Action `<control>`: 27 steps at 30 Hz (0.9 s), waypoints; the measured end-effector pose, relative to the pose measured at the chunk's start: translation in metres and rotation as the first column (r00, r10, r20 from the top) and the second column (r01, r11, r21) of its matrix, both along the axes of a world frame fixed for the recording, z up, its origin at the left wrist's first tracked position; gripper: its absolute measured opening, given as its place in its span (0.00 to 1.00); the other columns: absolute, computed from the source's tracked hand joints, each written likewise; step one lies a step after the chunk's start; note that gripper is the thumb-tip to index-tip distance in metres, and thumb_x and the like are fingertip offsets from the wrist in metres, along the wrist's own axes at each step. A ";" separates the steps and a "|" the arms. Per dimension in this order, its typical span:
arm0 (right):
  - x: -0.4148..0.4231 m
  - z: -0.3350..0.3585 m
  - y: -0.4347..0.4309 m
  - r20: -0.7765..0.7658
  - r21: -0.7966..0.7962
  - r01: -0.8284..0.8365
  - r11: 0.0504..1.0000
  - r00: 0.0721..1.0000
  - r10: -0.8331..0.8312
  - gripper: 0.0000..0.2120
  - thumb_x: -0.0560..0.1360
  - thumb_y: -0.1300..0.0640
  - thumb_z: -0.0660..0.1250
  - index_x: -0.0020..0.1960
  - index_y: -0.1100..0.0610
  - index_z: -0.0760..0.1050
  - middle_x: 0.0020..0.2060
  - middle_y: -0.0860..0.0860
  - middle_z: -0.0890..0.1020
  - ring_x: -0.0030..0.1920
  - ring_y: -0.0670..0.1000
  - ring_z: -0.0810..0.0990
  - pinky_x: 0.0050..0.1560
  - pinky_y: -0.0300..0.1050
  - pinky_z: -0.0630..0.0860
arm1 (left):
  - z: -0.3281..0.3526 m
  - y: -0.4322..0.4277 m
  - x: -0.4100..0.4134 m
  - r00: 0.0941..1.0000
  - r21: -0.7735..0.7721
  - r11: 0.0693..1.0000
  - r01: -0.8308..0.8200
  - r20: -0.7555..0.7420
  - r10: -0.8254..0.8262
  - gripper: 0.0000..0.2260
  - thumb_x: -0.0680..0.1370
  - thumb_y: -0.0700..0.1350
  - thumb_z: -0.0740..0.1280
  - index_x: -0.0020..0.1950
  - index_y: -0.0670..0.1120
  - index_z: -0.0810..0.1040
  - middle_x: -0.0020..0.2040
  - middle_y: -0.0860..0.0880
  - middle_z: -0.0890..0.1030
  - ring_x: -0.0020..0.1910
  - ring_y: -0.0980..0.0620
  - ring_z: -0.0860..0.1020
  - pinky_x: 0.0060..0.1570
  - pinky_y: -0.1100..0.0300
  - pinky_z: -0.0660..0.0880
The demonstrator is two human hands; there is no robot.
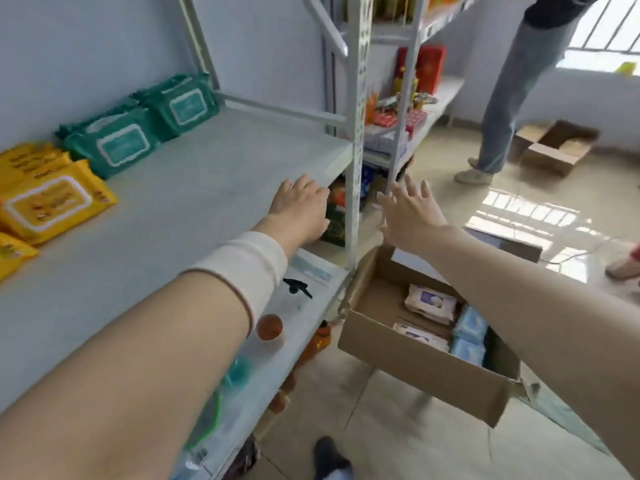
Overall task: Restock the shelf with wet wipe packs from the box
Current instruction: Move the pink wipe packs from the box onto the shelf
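A grey metal shelf (194, 188) runs from lower left to the centre. On its left end lie yellow wet wipe packs (52, 202) and, further back, green wet wipe packs (114, 143). An open cardboard box (415, 372) sits on the floor below right, holding white packs (431, 303) and blue packs (469, 323). My left hand (299, 209) reaches over the shelf's front edge, fingers apart, holding nothing. My right hand (412, 213) hovers above the box with fingers spread, empty.
A lower shelf (304, 306) carries bottles and a black spray trigger (298, 287). A second rack (408, 109) with red goods stands behind. Another person's legs (502, 109) stand at the back right beside an open carton (554, 147). My shoe (329, 459) is at the bottom.
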State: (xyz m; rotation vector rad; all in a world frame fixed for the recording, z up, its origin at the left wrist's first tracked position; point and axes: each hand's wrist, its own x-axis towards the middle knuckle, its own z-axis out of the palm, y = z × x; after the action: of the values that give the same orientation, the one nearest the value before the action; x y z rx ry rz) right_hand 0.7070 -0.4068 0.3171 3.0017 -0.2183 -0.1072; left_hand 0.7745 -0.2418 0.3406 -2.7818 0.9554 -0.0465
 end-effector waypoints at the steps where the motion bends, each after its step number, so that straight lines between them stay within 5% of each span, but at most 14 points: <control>1: -0.003 -0.009 -0.025 -0.026 0.008 0.041 0.999 0.999 -0.041 0.27 0.79 0.53 0.57 0.75 0.56 0.54 0.75 0.58 0.55 0.76 0.62 0.47 0.74 0.61 0.47 | -0.012 -0.027 0.003 0.999 0.008 1.000 0.030 -0.022 -0.030 0.23 0.79 0.50 0.59 0.73 0.44 0.62 0.74 0.44 0.63 0.74 0.45 0.58 0.72 0.48 0.55; 12: -0.041 -0.187 -0.224 -0.405 0.061 0.401 0.914 0.847 -0.345 0.28 0.79 0.48 0.56 0.75 0.57 0.55 0.74 0.57 0.60 0.76 0.62 0.50 0.73 0.59 0.50 | -0.196 -0.236 0.035 0.882 0.037 0.988 0.153 -0.457 -0.119 0.24 0.78 0.53 0.61 0.72 0.45 0.65 0.71 0.45 0.69 0.72 0.44 0.64 0.69 0.50 0.61; 16: -0.078 -0.258 -0.241 -0.583 0.136 0.509 0.850 0.735 -0.346 0.32 0.78 0.44 0.57 0.76 0.56 0.51 0.75 0.56 0.58 0.76 0.60 0.50 0.74 0.55 0.51 | -0.257 -0.260 0.027 0.777 0.111 0.990 0.087 -0.629 0.002 0.24 0.79 0.52 0.61 0.73 0.46 0.64 0.71 0.45 0.69 0.71 0.45 0.66 0.69 0.50 0.63; 20: -0.099 -0.328 -0.244 -0.709 0.220 0.572 0.790 0.650 -0.273 0.29 0.79 0.51 0.55 0.76 0.56 0.50 0.74 0.56 0.59 0.76 0.60 0.51 0.74 0.52 0.54 | -0.332 -0.268 0.021 0.634 0.214 0.976 -0.031 -0.751 0.185 0.24 0.79 0.52 0.61 0.73 0.47 0.62 0.70 0.46 0.70 0.69 0.46 0.68 0.66 0.51 0.67; 27: -0.073 -0.457 -0.250 -0.755 0.356 0.618 0.701 0.633 -0.175 0.38 0.76 0.42 0.59 0.77 0.57 0.47 0.75 0.57 0.56 0.75 0.58 0.54 0.73 0.49 0.56 | -0.482 -0.304 0.043 0.415 0.309 0.936 -0.168 -0.839 0.352 0.28 0.78 0.52 0.62 0.75 0.46 0.58 0.72 0.44 0.68 0.70 0.44 0.67 0.68 0.50 0.66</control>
State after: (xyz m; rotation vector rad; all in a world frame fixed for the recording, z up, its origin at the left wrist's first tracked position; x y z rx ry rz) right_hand 0.6340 -0.6571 -0.1403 3.1036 -0.9639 -1.5802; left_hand 0.8171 -0.5457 -0.1413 -2.6254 0.5562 1.6266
